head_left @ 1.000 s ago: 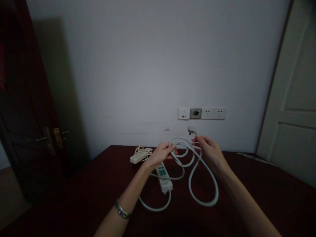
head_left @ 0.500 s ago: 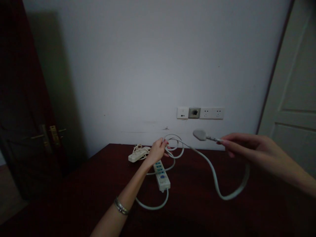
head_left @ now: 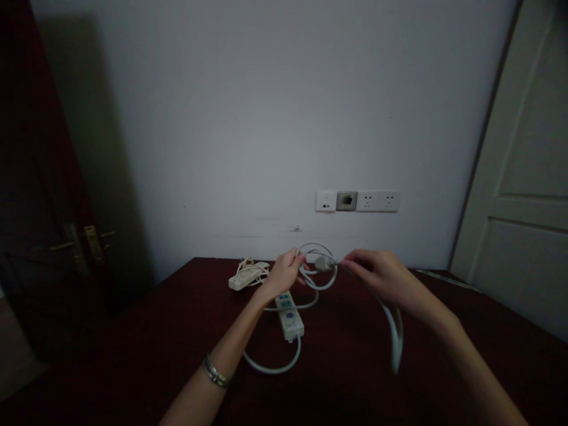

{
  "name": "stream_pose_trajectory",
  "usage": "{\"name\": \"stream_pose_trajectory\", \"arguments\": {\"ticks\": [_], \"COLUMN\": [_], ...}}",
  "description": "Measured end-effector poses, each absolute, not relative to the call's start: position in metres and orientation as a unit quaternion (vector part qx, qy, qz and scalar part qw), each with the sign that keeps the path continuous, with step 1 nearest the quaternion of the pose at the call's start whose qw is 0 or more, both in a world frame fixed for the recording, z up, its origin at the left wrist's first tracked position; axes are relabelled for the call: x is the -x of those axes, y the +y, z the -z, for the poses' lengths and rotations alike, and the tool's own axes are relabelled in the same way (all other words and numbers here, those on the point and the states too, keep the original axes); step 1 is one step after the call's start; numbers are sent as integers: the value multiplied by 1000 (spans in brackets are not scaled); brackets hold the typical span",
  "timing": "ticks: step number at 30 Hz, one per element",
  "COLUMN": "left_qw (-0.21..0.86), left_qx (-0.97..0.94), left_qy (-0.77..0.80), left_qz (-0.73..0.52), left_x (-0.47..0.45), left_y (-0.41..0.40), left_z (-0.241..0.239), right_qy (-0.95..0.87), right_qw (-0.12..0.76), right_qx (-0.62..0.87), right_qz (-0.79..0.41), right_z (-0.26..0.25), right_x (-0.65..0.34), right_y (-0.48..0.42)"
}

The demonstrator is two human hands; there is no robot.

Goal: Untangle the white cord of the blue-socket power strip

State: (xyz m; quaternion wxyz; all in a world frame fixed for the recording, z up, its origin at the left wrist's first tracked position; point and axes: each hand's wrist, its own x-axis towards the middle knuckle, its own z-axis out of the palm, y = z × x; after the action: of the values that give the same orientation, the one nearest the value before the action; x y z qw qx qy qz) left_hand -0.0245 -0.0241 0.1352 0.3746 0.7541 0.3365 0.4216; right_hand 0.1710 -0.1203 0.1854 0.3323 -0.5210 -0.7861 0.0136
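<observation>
A white power strip (head_left: 287,313) with blue sockets lies on the dark red table (head_left: 133,355). Its thick white cable (head_left: 273,368) loops around it. My left hand (head_left: 284,273) is closed on a few coils of that cable above the strip. My right hand (head_left: 381,273) pinches the cable just behind its grey plug (head_left: 323,263). The plug sits close to the coils in my left hand. A loop of cable (head_left: 396,337) hangs blurred under my right wrist.
A second, cream power strip (head_left: 242,279) with a bundled cord lies at the table's back edge. Wall sockets (head_left: 357,201) sit above the table. A dark door (head_left: 39,195) stands at the left and a white door (head_left: 523,195) at the right.
My right hand swung out to the right with the plug, pulling cable free, then came back in toward my left hand. The left hand kept its hold on the coils.
</observation>
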Motion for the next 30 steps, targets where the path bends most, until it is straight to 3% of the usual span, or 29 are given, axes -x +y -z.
{"name": "stream_pose_trajectory", "arguments": {"ticks": [10, 30], "left_qw": [333, 232], "left_qx": [-779, -808], "left_qy": [357, 327], "left_qz": [-392, -431], "left_x": [28, 23], "left_y": [-23, -35], "left_z": [-134, -134], "right_qy": [-775, -792], "right_qw": [389, 324], "right_qx": [496, 515], "right_qz": [-50, 59], "right_z": [-179, -173], "right_x": [-166, -158], "right_y": [-112, -108]}}
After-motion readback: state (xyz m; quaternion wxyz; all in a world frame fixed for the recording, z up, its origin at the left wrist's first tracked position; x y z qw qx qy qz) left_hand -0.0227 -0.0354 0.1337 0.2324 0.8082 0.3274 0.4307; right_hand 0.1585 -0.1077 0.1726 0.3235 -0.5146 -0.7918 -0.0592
